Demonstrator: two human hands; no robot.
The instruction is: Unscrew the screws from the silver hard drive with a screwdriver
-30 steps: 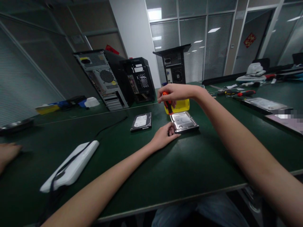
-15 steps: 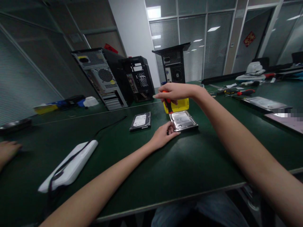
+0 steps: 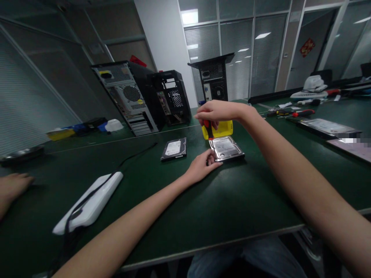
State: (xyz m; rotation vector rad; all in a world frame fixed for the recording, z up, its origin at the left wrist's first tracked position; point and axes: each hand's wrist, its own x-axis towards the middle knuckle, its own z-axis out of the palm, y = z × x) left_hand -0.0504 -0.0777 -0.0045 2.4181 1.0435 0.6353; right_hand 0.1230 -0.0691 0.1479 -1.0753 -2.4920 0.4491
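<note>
On the green table lies a silver hard drive (image 3: 227, 148), label side up. My left hand (image 3: 202, 163) grips its near left edge, thumb along the front side and fingers at the left. Above it, my right hand (image 3: 216, 112) is closed round the red and black handle of a screwdriver (image 3: 209, 131). The screwdriver stands nearly upright, its shaft pointing down at the drive's left edge; whether the tip sits in a screw I cannot tell. Just behind the drive is a yellow tray (image 3: 224, 128), partly hidden by my right hand.
A second hard drive (image 3: 174, 149) lies to the left. Farther left are a white power strip (image 3: 89, 202) with a black cable and another person's hand (image 3: 14, 187). Computer cases (image 3: 130, 96) stand behind. More drives (image 3: 329, 127) and a red-black tool (image 3: 303, 113) lie at right.
The whole view has shifted slightly. My right hand's fingers have drawn in a little around the screwdriver handle. My left hand keeps its hold on the hard drive.
</note>
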